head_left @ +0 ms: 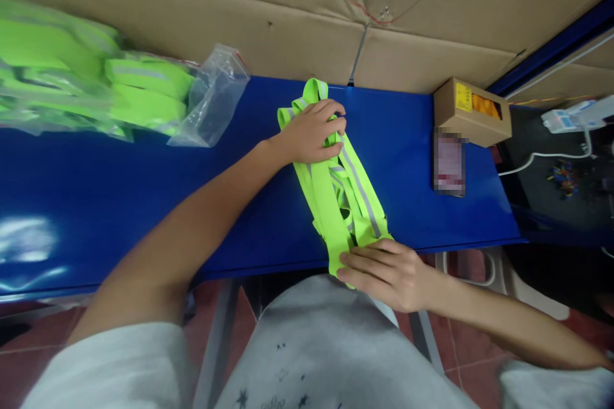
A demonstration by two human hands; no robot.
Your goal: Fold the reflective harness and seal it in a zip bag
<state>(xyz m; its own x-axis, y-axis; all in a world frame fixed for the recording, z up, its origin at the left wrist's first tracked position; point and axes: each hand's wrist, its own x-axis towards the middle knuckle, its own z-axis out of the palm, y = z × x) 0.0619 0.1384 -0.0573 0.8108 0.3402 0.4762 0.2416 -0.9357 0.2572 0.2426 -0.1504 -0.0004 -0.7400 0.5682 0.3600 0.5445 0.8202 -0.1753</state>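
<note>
A neon green strap vest with grey reflective stripes [336, 195] lies stretched lengthwise across the blue table [144, 192]. My left hand [314, 131] presses down on its far end, fingers curled over the straps. At the near table edge my right hand [386, 271] pinches the other end of the straps, fingers closed on the fabric.
A pile of bagged green vests in clear plastic [96, 86] lies at the far left. A small cardboard box [470, 112] and a phone [449, 161] sit at the right. Cardboard sheets [288, 6] line the wall behind. My lap in grey cloth [311, 351] is below the table edge.
</note>
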